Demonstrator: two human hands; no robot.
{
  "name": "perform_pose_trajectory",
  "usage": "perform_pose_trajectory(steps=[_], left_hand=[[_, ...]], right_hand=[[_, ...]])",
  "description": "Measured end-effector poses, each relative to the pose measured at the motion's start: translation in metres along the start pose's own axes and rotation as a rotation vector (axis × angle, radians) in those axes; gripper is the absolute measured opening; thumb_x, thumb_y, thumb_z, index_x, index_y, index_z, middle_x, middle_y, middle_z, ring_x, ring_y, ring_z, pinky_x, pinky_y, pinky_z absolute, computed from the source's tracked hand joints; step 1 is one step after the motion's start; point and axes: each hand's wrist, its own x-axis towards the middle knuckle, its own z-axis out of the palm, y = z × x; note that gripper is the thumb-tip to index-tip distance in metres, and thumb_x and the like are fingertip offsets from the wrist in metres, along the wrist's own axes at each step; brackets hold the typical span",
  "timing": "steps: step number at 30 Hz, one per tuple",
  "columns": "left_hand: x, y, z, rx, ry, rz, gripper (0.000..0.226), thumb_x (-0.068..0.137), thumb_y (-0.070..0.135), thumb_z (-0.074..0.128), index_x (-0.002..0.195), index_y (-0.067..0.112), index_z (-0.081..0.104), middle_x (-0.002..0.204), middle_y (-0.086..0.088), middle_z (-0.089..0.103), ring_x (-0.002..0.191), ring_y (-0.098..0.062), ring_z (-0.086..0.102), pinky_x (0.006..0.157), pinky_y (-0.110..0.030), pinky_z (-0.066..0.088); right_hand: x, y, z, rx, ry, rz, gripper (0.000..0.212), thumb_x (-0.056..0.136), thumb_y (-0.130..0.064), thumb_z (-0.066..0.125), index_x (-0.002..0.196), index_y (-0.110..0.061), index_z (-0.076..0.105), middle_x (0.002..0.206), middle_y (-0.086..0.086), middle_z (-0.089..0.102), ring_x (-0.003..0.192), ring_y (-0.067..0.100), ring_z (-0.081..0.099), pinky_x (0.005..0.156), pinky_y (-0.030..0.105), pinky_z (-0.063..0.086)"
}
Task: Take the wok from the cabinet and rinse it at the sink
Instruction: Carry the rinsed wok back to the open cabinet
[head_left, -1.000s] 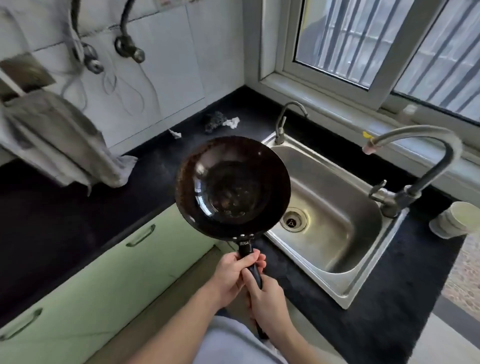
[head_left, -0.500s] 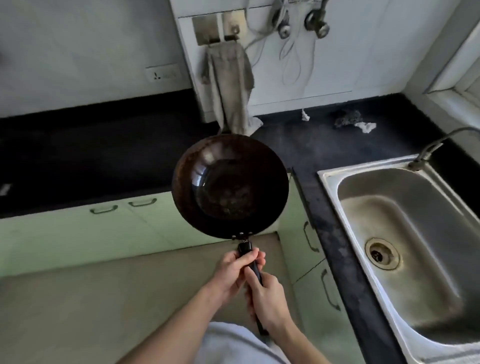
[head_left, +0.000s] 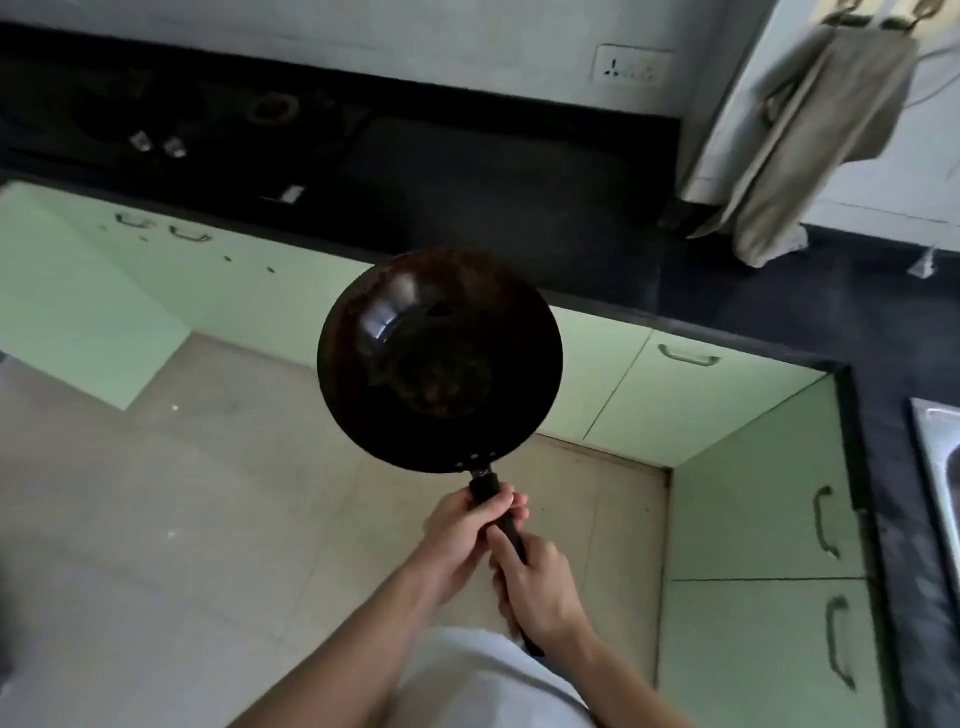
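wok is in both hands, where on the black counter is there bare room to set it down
Best patch: the black counter straight behind the wok, between the stove and the hanging cloth. The corner stretch toward the sink also looks bare but narrower. The stove end is crowded, and small scraps lie under the cloth.

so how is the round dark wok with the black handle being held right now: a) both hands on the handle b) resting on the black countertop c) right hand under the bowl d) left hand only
a: the left hand and the right hand both wrap the black handle, one behind the other, and the round dark wok hangs in the air over the floor, touching no counter.
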Motion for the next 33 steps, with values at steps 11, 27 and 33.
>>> perform_pose_trajectory(steps=[11,27,33], left_hand=[[-0.052,0.032,-0.166,-0.204,0.194,0.126,0.011,0.091,0.008,0.062,0.093,0.001,0.070,0.087,-0.014,0.072,0.079,-0.024,0.066,0.050,-0.022,0.049],[-0.056,0.095,-0.321,-0.549,0.514,0.379,0.016,0.093,0.001,0.058,0.104,-0.009,0.063,0.091,-0.017,0.072,0.082,-0.023,0.070,0.074,-0.029,0.058],[-0.028,0.156,-0.376,-0.644,0.602,0.431,0.025,0.091,0.000,0.060,0.112,-0.014,0.058,0.096,-0.016,0.071,0.085,-0.021,0.071,0.075,-0.028,0.059]], right_hand=[[0.005,-0.038,0.157,-0.179,-0.265,-0.029,0.037,0.101,-0.027,0.049,0.070,-0.008,0.056,0.052,0.003,0.055,0.035,0.015,0.047,0.035,0.027,0.039],[0.085,-0.108,0.320,-0.448,-0.656,-0.071,0.039,0.100,-0.032,0.052,0.069,-0.009,0.057,0.052,0.004,0.055,0.036,0.014,0.044,0.035,0.024,0.039],[0.146,-0.161,0.380,-0.534,-0.765,-0.169,0.040,0.099,-0.035,0.053,0.068,-0.010,0.060,0.051,0.000,0.057,0.041,0.015,0.048,0.040,0.025,0.041]])
